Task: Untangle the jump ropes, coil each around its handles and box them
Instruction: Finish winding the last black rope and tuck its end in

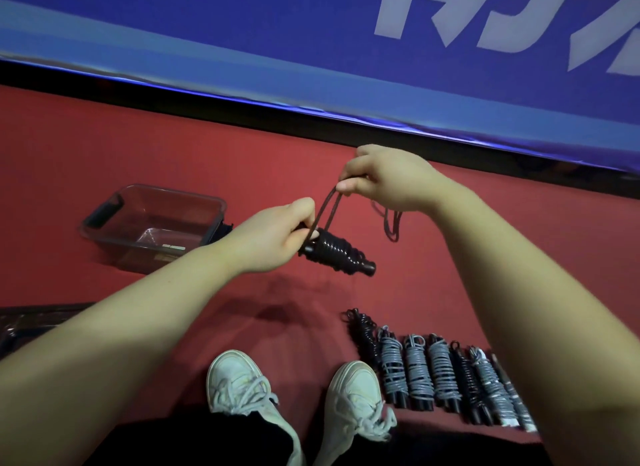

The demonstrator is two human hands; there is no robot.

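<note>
Holding a half-coiled black jump rope [335,254] up over the red floor [104,146]: left hand [277,233] grips the handles, right hand [384,178] pinches the loose loop above. Clear box [152,223] sits off left, wrapped ropes [440,372] lined up near the white sneakers [294,393].

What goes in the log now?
left hand: grips handles | right hand: pinches rope | coiled ropes: row on floor | box: open

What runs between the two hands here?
In the head view, two dark strands of rope stretch from the right hand down to the coiled handles that the left hand grips.
</note>
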